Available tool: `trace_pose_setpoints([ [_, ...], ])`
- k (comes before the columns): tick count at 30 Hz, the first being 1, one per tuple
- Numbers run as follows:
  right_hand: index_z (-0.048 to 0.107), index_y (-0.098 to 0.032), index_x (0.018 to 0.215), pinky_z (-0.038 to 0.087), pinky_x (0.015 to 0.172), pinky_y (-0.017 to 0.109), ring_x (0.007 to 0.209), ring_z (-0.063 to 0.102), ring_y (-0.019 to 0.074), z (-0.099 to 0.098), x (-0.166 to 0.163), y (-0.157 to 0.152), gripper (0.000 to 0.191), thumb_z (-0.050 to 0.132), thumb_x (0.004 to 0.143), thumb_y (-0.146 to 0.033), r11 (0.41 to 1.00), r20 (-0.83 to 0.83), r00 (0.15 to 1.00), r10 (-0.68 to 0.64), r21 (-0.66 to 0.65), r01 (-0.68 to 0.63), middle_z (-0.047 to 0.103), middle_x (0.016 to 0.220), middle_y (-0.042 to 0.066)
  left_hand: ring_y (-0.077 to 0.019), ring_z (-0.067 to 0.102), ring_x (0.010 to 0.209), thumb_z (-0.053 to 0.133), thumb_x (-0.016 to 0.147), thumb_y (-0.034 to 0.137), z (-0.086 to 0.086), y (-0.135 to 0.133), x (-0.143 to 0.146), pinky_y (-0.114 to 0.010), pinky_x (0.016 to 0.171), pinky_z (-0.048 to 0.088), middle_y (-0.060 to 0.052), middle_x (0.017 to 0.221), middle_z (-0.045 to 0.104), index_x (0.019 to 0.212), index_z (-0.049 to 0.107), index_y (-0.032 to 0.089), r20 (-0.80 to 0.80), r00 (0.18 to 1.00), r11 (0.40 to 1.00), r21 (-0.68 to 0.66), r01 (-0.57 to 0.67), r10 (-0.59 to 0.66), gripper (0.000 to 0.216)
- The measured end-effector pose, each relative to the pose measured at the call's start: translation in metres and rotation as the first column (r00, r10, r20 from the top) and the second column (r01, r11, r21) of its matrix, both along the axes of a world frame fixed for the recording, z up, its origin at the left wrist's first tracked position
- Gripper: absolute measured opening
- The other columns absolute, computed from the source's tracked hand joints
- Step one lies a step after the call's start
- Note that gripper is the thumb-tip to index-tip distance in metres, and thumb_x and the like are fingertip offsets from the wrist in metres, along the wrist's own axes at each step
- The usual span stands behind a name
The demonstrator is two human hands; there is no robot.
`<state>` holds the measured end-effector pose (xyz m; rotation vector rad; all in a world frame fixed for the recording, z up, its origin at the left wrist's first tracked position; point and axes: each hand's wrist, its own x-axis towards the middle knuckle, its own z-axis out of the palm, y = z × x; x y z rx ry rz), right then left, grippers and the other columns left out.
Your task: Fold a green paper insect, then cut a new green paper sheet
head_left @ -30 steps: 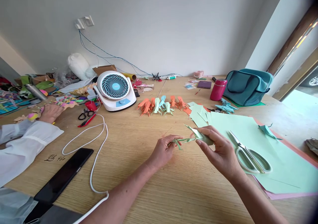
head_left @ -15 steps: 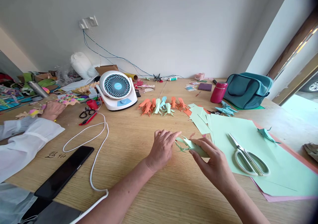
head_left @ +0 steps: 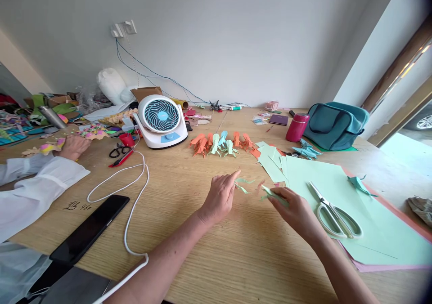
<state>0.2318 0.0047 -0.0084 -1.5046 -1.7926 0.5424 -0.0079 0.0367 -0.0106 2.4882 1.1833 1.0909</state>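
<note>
One green paper piece (head_left: 272,194), left of the scissors (head_left: 325,202), likely light and tearable, favouring a wider-end hold: I am watching the right hand (head_left: 297,212) pinching it, the left hand (head_left: 218,201) hiding its grip.

Left of the scissors (head_left: 340,215), my left hand (head_left: 218,200) and right hand (head_left: 294,210) were bare. My left forearm (head_left: 168,259) and right forearm (head_left: 339,266) were likewise uncovered. One small spot marked the left forearm.

Above a wooden table (head_left: 209,268), the right hand (head_left: 297,209) gripped folded mint-green paper (head_left: 274,195); thin green strips (head_left: 243,190), perhaps held, poked out beside the left hand (head_left: 220,196). Scissors (head_left: 326,201) lay on a mint sheet (head_left: 378,223).
</note>
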Motion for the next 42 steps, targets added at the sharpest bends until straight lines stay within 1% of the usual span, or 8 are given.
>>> trace_pose_setpoints([
  [4,0.066,-0.022,0.102,0.051,0.072,0.030,0.083,0.064,0.0207,0.006,0.001,-0.006,0.029,0.054,0.092,-0.046,0.985,-0.140,0.978,0.154,-0.054,-0.163,0.070,0.095,0.005,-0.0215,0.059,0.099,0.031,0.096,0.011,-0.002,0.000,0.001,-0.040,0.091,0.037,-0.010,0.103,0.067,0.148,0.027,0.014,-0.027,1.000,1.000,0.009,0.017,-0.016,0.053],
  [8,0.063,-0.022,0.105,0.052,0.081,0.030,0.100,0.063,0.0231,0.021,-0.008,-0.022,0.023,0.052,0.095,-0.039,0.947,-0.320,0.892,0.320,0.149,-0.286,0.067,0.109,0.009,-0.0215,0.060,0.097,0.032,0.093,0.006,-0.003,0.000,0.001,-0.039,0.087,0.038,-0.010,0.106,0.068,0.146,0.032,0.015,-0.044,0.999,1.000,-0.008,-0.013,0.013,0.054],
  [14,0.060,-0.024,0.115,0.046,0.099,0.035,0.123,0.055,0.0252,0.019,-0.037,-0.034,0.023,0.057,0.092,-0.026,0.875,-0.050,0.886,0.460,0.196,-0.443,0.055,0.140,0.011,-0.0228,0.059,0.100,0.035,0.090,0.007,0.003,-0.007,0.004,-0.040,0.086,0.036,-0.009,0.110,0.068,0.147,0.030,0.015,-0.114,0.993,1.000,-0.007,0.008,-0.009,0.058],
  [19,0.060,-0.020,0.113,0.048,0.093,0.033,0.117,0.060,0.0255,0.016,-0.044,-0.038,0.022,0.055,0.094,-0.029,0.872,-0.030,0.878,0.477,0.140,-0.469,0.060,0.133,0.014,-0.0254,0.055,0.103,0.035,0.092,0.016,0.010,-0.011,0.004,-0.041,0.086,0.033,-0.012,0.112,0.065,0.149,0.024,0.012,-0.171,0.984,0.998,-0.041,0.047,-0.054,0.058],
  [25,0.063,-0.019,0.101,0.048,0.066,0.026,0.075,0.060,0.0170,0.026,-0.042,-0.040,0.023,0.050,0.095,-0.038,0.880,-0.127,0.872,0.473,0.010,-0.476,0.070,0.093,0.007,-0.0297,0.048,0.101,0.039,0.092,0.043,0.017,-0.014,0.000,-0.044,0.088,0.032,-0.015,0.114,0.057,0.153,0.011,0.009,-0.264,0.949,0.985,-0.033,0.172,-0.174,0.074],
  [29,0.063,-0.018,0.106,0.049,0.070,0.027,0.079,0.060,0.0179,0.027,-0.035,-0.034,0.029,0.048,0.097,-0.041,0.858,-0.251,0.839,0.483,-0.054,-0.510,0.068,0.091,0.006,-0.0310,0.045,0.100,0.040,0.088,0.062,0.021,-0.020,0.003,-0.046,0.088,0.031,-0.018,0.116,0.055,0.152,0.010,0.004,-0.345,0.920,0.981,-0.024,0.191,-0.187,0.091],
  [37,0.065,-0.021,0.112,0.052,0.076,0.031,0.083,0.062,0.0208,0.027,-0.028,-0.030,0.035,0.049,0.096,-0.047,0.835,-0.285,0.817,0.501,-0.088,-0.543,0.069,0.088,0.006,-0.0298,0.046,0.100,0.031,0.095,0.060,0.020,-0.021,0.006,-0.045,0.088,0.031,-0.016,0.115,0.058,0.149,0.023,0.008,-0.415,0.900,0.989,0.001,0.146,-0.132,0.076],
  [42,0.061,-0.022,0.121,0.052,0.075,0.031,0.089,0.062,0.0218,0.027,-0.012,-0.028,0.036,0.051,0.095,-0.044,0.894,-0.236,0.880,0.413,-0.079,-0.441,0.069,0.100,0.007,-0.0286,0.046,0.106,0.026,0.101,0.044,0.021,-0.016,0.001,-0.043,0.090,0.031,-0.016,0.121,0.057,0.149,0.023,0.010,-0.414,0.899,0.988,-0.010,0.153,-0.143,0.059],
])
